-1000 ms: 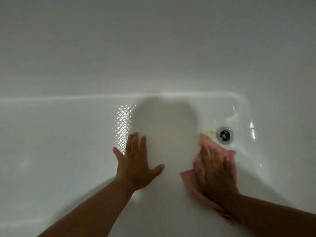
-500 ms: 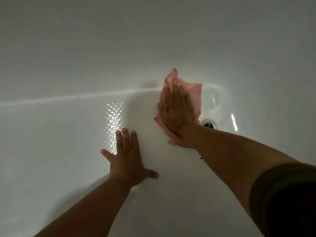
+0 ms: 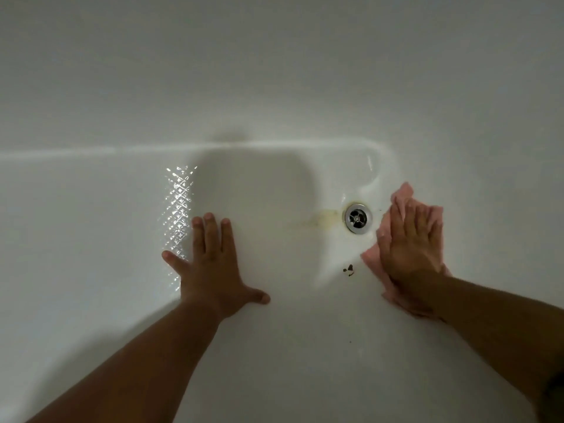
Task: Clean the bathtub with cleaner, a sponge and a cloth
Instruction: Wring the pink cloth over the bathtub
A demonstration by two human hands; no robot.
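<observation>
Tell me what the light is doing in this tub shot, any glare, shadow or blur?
Head view: dim overall, with a bright diamond-patterned glare patch on the tub beside the left hand; head view: a broad soft shadow falls between that patch and the drain; head view: the right hand pressing the pink cloth looks slightly smeared.

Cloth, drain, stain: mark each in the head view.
Cloth (image 3: pixel 401 195), head view, its uncovered far pink corner.
Drain (image 3: pixel 358 218), head view, centre of the metal grate.
Stain (image 3: pixel 326 217), head view, middle of the yellowish patch.
</observation>
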